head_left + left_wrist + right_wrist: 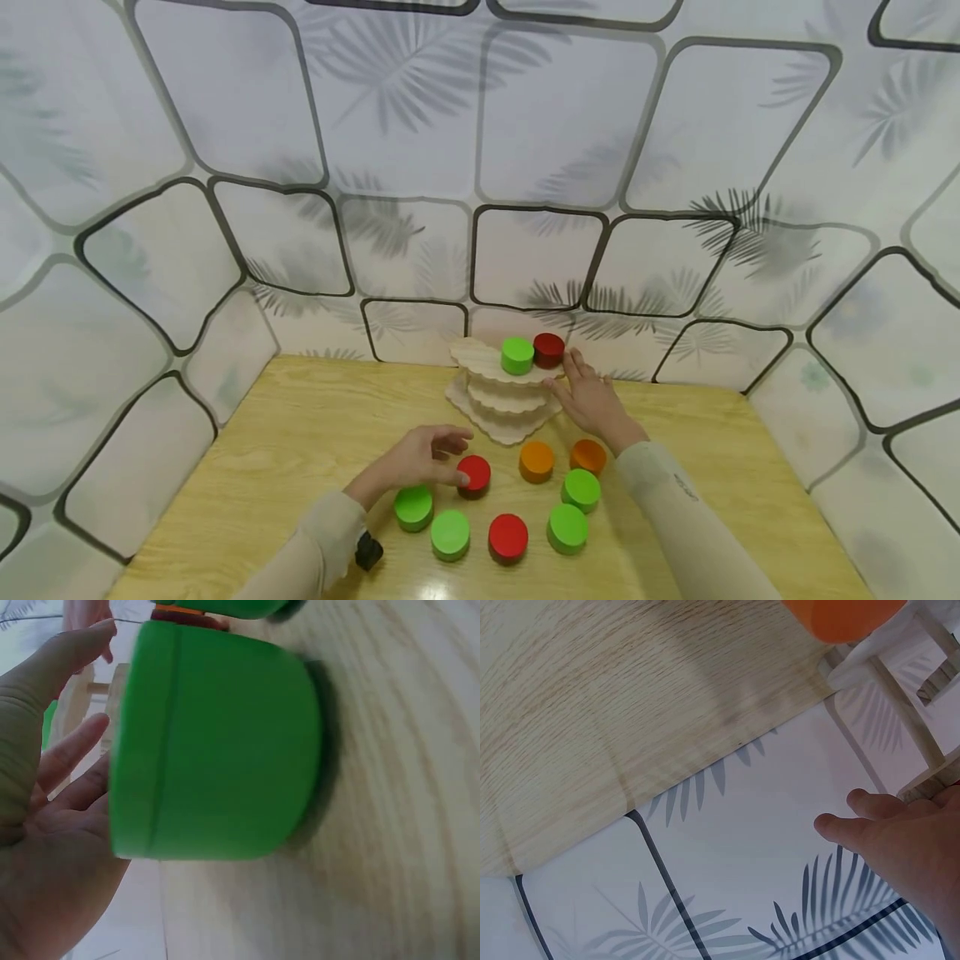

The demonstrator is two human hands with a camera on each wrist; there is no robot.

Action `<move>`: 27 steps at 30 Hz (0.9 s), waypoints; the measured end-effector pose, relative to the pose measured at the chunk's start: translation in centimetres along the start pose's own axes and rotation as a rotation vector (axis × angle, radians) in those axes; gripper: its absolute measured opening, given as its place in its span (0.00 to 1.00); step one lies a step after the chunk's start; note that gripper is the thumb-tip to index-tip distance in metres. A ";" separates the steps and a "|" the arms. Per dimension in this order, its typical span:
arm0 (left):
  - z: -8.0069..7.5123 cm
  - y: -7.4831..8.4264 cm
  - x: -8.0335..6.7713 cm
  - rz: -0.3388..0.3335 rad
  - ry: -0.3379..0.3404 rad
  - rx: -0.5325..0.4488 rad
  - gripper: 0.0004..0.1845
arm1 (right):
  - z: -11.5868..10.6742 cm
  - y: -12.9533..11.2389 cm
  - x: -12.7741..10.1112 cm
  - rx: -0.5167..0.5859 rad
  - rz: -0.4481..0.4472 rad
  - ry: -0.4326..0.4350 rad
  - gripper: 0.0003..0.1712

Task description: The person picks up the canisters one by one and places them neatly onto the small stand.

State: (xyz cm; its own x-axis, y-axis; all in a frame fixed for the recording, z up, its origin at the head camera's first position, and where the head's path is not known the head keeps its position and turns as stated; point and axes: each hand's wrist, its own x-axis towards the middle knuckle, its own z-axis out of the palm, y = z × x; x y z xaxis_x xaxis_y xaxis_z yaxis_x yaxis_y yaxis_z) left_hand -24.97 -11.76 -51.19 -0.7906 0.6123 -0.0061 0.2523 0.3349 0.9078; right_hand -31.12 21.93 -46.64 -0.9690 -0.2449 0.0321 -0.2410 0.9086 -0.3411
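Observation:
A wooden three-tiered stand with scalloped shelves stands near the back wall. On its top shelf sit a green round container and a dark red round container, side by side. My right hand reaches to the stand's right edge, fingers extended beside the dark red container; contact with it cannot be told. Lower left, my left hand hovers over the table, its thumb tip at a red container. In the left wrist view its fingers are spread, behind a large green container.
Several more containers stand on the wooden table: orange, darker orange, red and green. A patterned cloth wall encloses the table's back and sides.

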 end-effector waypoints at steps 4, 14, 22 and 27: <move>0.3 -0.3 -0.2 -0.006 -0.016 0.026 0.37 | 0.0 0.0 -0.2 -0.006 -0.001 -0.006 0.49; 0.3 -0.4 -0.2 -0.003 -0.022 0.117 0.38 | -0.1 0.0 -0.1 -0.017 -0.010 0.010 0.48; 0.7 -0.4 -0.2 -0.022 -0.015 0.167 0.38 | 0.0 0.0 -0.1 -0.015 -0.009 0.007 0.48; 0.7 -0.3 -0.3 -0.027 -0.019 0.190 0.38 | 0.1 0.0 0.0 -0.016 -0.008 0.005 0.49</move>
State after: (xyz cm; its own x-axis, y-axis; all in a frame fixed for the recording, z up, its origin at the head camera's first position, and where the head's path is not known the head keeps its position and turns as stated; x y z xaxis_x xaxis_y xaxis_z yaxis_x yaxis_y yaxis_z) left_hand -24.40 -11.56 -51.74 -0.7886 0.6137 -0.0390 0.3330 0.4795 0.8119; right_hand -31.08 21.88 -46.68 -0.9674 -0.2502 0.0393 -0.2491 0.9120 -0.3260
